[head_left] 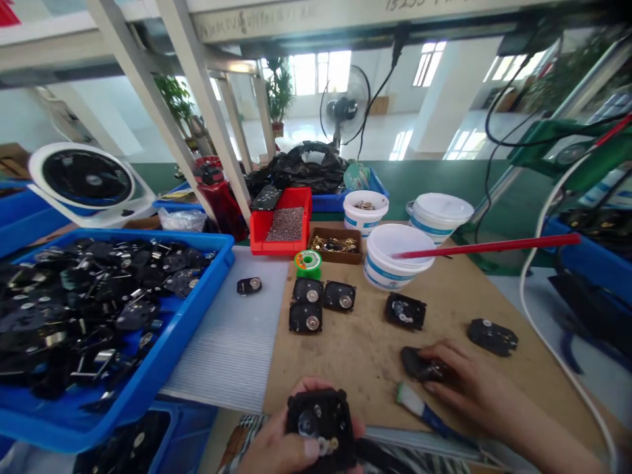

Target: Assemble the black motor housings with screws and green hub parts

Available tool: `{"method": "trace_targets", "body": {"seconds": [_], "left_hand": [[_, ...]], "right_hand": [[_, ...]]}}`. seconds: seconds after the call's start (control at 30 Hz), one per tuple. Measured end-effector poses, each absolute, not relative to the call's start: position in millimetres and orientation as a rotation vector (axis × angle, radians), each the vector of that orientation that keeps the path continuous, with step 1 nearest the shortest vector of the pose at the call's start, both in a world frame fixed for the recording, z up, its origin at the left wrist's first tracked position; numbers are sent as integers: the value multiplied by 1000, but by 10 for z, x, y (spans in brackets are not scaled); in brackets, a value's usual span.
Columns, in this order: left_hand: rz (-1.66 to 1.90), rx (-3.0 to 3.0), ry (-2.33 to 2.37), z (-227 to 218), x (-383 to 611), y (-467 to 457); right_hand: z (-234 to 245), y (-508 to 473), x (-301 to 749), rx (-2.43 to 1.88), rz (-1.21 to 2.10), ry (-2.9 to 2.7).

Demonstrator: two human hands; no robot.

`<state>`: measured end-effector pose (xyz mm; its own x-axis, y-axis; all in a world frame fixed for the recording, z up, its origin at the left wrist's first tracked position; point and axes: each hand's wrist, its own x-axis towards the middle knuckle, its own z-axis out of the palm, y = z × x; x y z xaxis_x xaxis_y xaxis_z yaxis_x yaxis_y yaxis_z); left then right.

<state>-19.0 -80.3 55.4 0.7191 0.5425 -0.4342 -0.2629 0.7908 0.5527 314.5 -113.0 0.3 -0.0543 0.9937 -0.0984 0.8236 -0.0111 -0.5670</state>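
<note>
My left hand (pixel 279 444) is wrapped round a black plastic housing (pixel 328 407) at the bottom centre, its open side facing up. The thumb lies across the small white and brass-coloured gears inside. To the right, the fingers of my right hand (pixel 461 382) are closed round one end of a black plastic cover (pixel 413 363) that rests on the brown board (pixel 355 359). Just below that hand lies a brush (pixel 411 399) with pale bristles and a blue handle. Another black housing (pixel 405 311) sits beyond it, and a flat black plate (pixel 492 337) is off to the right.
Several black housings with metal discs (pixel 306 317) lie mid-board, by a green solder spool (pixel 308 264). Behind are a red bin (pixel 257 240), a box of brass parts (pixel 336 258) and white buckets (pixel 390 273). A blue tray (pixel 197 329) stands left; a white cable (pixel 557 355) runs right.
</note>
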Motion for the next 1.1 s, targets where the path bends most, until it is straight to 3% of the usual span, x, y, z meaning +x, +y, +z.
{"method": "trace_targets", "body": {"seconds": [0.33, 0.6, 0.73, 1.1], "left_hand": [[492, 481, 565, 424, -38, -856], [461, 428, 633, 411, 6, -866], [459, 314, 622, 414, 28, -861], [498, 426, 658, 344, -4, -931]], "right_hand": [[87, -1185, 2934, -2040, 563, -1776], [549, -1466, 2393, -1500, 470, -1796], [540, -1405, 1980, -1240, 347, -1969], [383, -1321, 1819, -1207, 259, -2138]]}}
